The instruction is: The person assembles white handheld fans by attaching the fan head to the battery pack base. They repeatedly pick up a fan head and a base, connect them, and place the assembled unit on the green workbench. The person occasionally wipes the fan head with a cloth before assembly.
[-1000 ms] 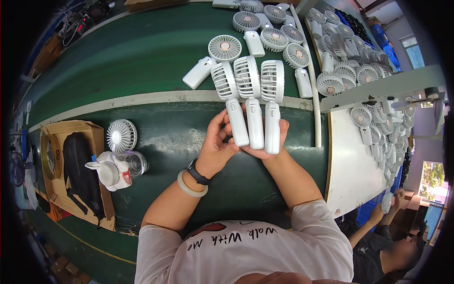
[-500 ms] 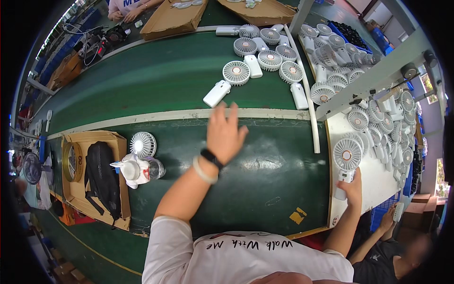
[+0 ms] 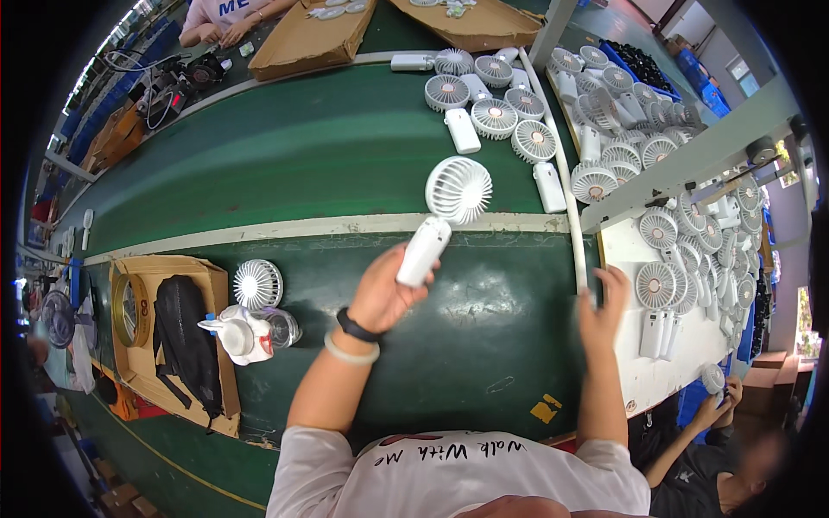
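My left hand [image 3: 386, 292] is closed around the handle of a white handheld fan [image 3: 426, 248]. The fan is tilted, its round head pointing away from me above the pale strip beside the belt. Slightly blurred, my right hand [image 3: 602, 315] has its fingers apart and nothing in them, close to the lower end of a white rod [image 3: 560, 138]. To its right, a handheld fan [image 3: 654, 289] lies on the white table [image 3: 691, 354] among several others. More white fans [image 3: 493, 118] are grouped on the green conveyor belt [image 3: 259, 155] against the rod.
At left, a cardboard tray [image 3: 226, 380] holds a black bag [image 3: 186, 332] and a roll of tape [image 3: 129, 309]. A white fan [image 3: 257, 285], a white figure [image 3: 242, 335] and a clear jar [image 3: 283, 328] stand beside it. A co-worker [image 3: 704, 470] sits at lower right, another person [image 3: 226, 22] works across the belt.
My left hand has taken a fan off the belt and drawn it nearer. My right hand has let go of its fan on the white table and moved left.
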Demonstrator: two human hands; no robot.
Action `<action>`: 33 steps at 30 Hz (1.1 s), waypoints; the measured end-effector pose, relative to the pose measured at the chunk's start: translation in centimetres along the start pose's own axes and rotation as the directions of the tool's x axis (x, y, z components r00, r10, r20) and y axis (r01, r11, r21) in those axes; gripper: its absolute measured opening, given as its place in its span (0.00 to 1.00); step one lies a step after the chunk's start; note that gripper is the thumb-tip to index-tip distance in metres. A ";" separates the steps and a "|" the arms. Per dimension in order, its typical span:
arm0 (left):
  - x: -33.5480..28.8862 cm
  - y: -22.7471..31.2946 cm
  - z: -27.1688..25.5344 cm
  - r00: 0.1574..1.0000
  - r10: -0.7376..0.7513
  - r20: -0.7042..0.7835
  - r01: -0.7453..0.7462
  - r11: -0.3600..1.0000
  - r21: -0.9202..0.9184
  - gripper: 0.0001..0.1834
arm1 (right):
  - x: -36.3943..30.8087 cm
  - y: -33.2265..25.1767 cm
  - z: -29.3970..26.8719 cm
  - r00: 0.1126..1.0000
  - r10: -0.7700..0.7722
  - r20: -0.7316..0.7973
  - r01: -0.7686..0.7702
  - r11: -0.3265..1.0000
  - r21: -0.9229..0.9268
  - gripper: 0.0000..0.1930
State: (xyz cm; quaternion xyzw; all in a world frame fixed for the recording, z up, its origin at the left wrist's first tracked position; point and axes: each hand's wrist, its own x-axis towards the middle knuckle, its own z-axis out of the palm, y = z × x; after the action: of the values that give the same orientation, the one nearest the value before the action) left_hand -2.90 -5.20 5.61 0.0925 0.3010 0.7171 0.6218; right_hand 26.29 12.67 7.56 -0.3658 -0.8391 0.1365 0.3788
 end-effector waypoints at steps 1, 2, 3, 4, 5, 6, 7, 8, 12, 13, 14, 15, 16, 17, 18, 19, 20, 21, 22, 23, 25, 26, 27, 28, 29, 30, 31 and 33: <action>-0.8 -1.0 -0.5 0.990 -0.039 0.138 0.065 0.981 -0.185 0.21 | 0.9 -1.4 2.4 0.995 -0.041 0.090 0.037 0.998 0.053 0.18; -1.2 -1.9 -0.9 0.958 -0.048 0.282 0.150 0.923 -0.355 0.22 | 1.8 -2.1 5.2 0.989 -0.085 0.123 0.060 0.979 0.196 0.16; -1.3 -2.3 -1.0 0.941 -0.010 0.337 0.147 0.912 -0.384 0.22 | 3.0 -2.6 7.9 0.979 -0.131 0.153 0.077 0.945 0.317 0.15; -1.4 -2.5 -0.7 0.919 0.031 0.393 0.145 0.900 -0.411 0.23 | 4.3 -2.8 10.6 0.975 -0.175 0.135 0.123 0.939 0.322 0.15; -1.5 -2.5 -0.5 0.892 0.076 0.446 0.143 0.888 -0.438 0.24 | 6.1 -3.5 12.8 0.966 -0.223 0.127 0.172 0.930 0.325 0.15; -1.4 -2.4 -0.2 0.908 0.069 0.414 0.076 0.943 -0.323 0.25 | 7.9 -3.9 14.5 0.969 -0.195 0.148 0.135 0.929 0.344 0.16; -1.5 -2.1 -0.1 0.927 0.069 0.370 0.005 0.981 -0.195 0.27 | 9.7 -4.4 16.6 0.967 -0.241 0.089 0.205 0.933 0.297 0.16; -1.7 -2.0 0.0 0.944 0.074 0.323 -0.057 0.996 -0.062 0.29 | 11.3 -5.4 18.4 0.975 -0.206 0.079 0.189 0.964 0.186 0.17; -1.6 -2.6 -0.8 0.980 0.131 0.148 -0.139 0.990 0.040 0.36 | 16.1 -7.6 24.8 0.997 0.009 0.081 0.002 0.991 -0.135 0.27; -1.6 -2.6 -0.9 0.987 0.132 0.090 -0.139 0.987 0.075 0.37 | 16.6 -8.1 25.4 0.995 0.035 0.092 -0.016 0.980 -0.198 0.28; -1.6 -2.6 -0.9 0.988 0.134 0.071 -0.139 0.987 0.077 0.37 | 16.8 -8.3 25.9 0.993 0.061 0.100 -0.032 0.964 -0.263 0.28; -1.5 -2.5 -0.8 0.990 0.133 0.056 -0.137 0.988 0.077 0.37 | 16.7 -7.8 26.3 0.995 0.025 0.094 -0.002 0.972 -0.233 0.28; -1.5 -2.5 -0.7 0.990 0.137 0.044 -0.140 0.987 0.077 0.37 | 16.9 -7.0 26.3 0.996 -0.016 0.084 0.032 0.979 -0.202 0.28; -1.7 -2.5 -0.6 0.984 0.170 0.053 -0.173 0.983 0.061 0.34 | 16.8 -6.1 26.1 0.996 -0.054 0.072 0.066 0.983 -0.172 0.28; -1.6 -2.6 -0.6 0.984 0.174 0.050 -0.177 0.982 0.061 0.32 | 16.7 -5.4 25.4 0.987 0.086 0.134 -0.102 0.987 0.120 0.27; -1.6 -2.6 -0.7 0.982 0.183 0.044 -0.185 0.980 0.066 0.30 | 16.5 -5.3 24.5 0.952 0.196 0.234 -0.277 0.877 0.393 0.26; -1.6 -2.6 -0.7 0.981 0.190 0.038 -0.192 0.979 0.071 0.28 | 15.9 -5.3 23.8 0.894 0.268 0.358 -0.441 0.663 0.605 0.25; -1.5 -2.6 -0.9 0.973 0.221 0.064 -0.225 0.972 0.074 0.27 | 14.6 -6.2 22.1 0.831 0.336 0.443 -0.548 0.361 0.755 0.23; -1.4 -3.0 -1.2 0.964 0.248 0.092 -0.255 0.964 0.072 0.26 | 13.4 -6.1 21.2 0.783 0.283 0.554 -0.597 0.092 0.797 0.23; -1.3 -3.2 -1.4 0.954 0.275 0.119 -0.284 0.956 0.070 0.26 | 12.1 -6.0 20.5 0.738 0.199 0.645 -0.619 -0.182 0.764 0.23; -0.9 -3.1 -1.4 0.943 0.303 0.138 -0.304 0.953 -0.018 0.26 | 9.7 -6.7 17.7 0.692 -0.018 0.722 -0.645 -0.464 0.607 0.24; -0.8 -3.0 -1.5 0.935 0.323 0.145 -0.317 0.946 -0.061 0.25 | 8.5 -7.6 16.2 0.673 -0.136 0.727 -0.685 -0.485 0.543 0.25; -0.9 -3.0 -1.5 0.947 0.305 0.104 -0.297 0.951 -0.083 0.25 | 7.2 -7.7 15.1 0.665 -0.224 0.712 -0.731 -0.387 0.561 0.25; -0.9 -3.0 -1.2 0.939 0.337 0.065 -0.334 0.941 -0.050 0.26 | 5.9 -7.6 14.5 0.645 -0.307 0.700 -0.764 -0.285 0.579 0.26; -0.9 -2.9 -0.5 0.929 0.369 0.025 -0.369 0.929 -0.016 0.27 | 5.0 -7.5 14.5 0.589 -0.368 0.719 -0.805 -0.186 0.564 0.28; -1.0 -2.8 0.0 0.916 0.401 -0.017 -0.400 0.916 0.021 0.28 | 4.1 -7.9 14.1 0.545 -0.236 0.805 -0.831 -0.021 0.557 0.32; -1.1 -2.7 0.4 0.900 0.436 -0.024 -0.433 0.898 0.069 0.28 | 3.7 -8.5 14.1 0.591 -0.104 0.800 -0.807 -0.058 0.588 0.33; -1.3 -3.2 -0.3 0.873 0.486 -0.034 -0.422 0.790 0.446 0.29 | 3.5 -9.1 14.2 0.674 0.074 0.735 -0.730 -0.081 0.678 0.34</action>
State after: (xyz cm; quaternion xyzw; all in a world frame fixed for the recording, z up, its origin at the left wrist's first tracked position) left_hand -0.14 -6.38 3.96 0.2422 0.4635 0.7671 0.3716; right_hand 9.62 9.56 4.47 -0.2135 -0.4164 0.8533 0.2301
